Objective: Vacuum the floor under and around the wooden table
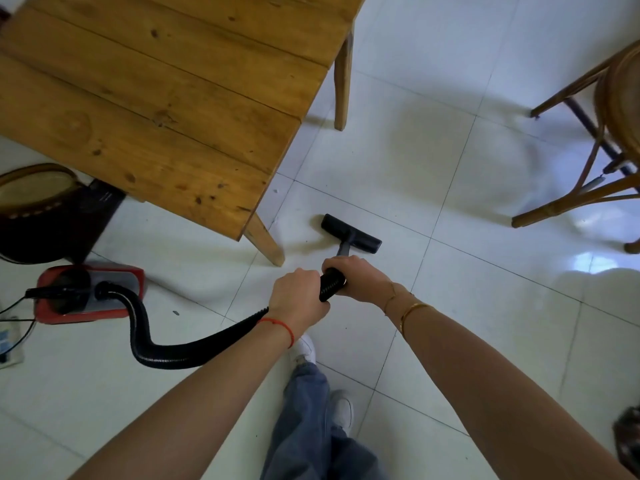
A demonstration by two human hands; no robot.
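Observation:
The wooden plank table (149, 98) fills the upper left, its near leg (265, 242) standing on white floor tiles (433, 174). A black vacuum floor nozzle (351, 233) lies flat on the tiles just right of that leg. My right hand (356, 277) grips the black ribbed hose (194, 348) close behind the nozzle's neck. My left hand (298, 299) grips the same hose just behind the right hand. The hose curves left to the red canister vacuum (90, 294) on the floor.
A rattan chair (595, 143) stands at the right. A round dark stool (38, 209) sits left under the table's edge. Cables and a power strip (8, 341) lie at the far left. My legs and white shoes (304, 348) are below the hands.

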